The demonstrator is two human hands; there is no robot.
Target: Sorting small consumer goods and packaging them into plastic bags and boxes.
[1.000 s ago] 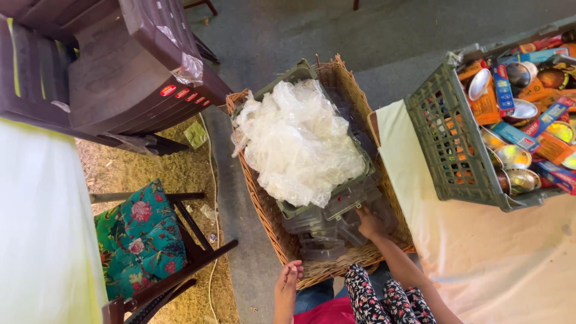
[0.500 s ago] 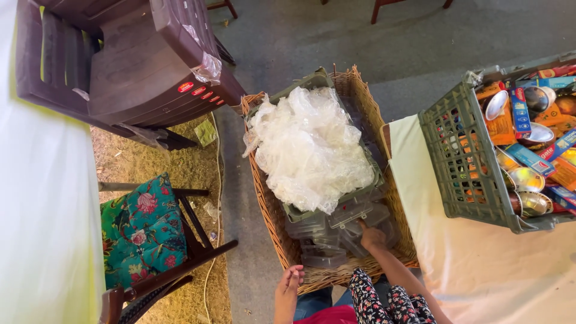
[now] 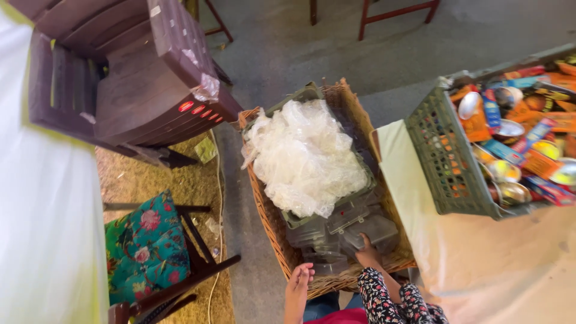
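Observation:
A wicker basket [image 3: 270, 225] stands on the floor below me. Inside it, a green crate [image 3: 300, 96] holds a heap of crumpled clear plastic [image 3: 303, 156]. Several clear plastic containers [image 3: 327, 231] are stacked at the basket's near end. My right hand [image 3: 367, 255], in a floral sleeve, reaches into that stack with its fingers on one clear container [image 3: 378, 229]; the fingertips are partly hidden. My left hand [image 3: 298, 279] rests at the basket's near rim, fingers extended, holding nothing.
A table with a pale cloth [image 3: 492, 264] stands right of the basket and carries a green crate [image 3: 447, 162] of metal bowls and coloured packets. Stacked dark plastic chairs [image 3: 144, 90] are at upper left. A wooden chair with a floral cushion [image 3: 144, 246] stands lower left.
My left hand has risen to the basket's near rim. My right hand stays among the clear containers, shifted slightly. The view has tilted a little to the right.

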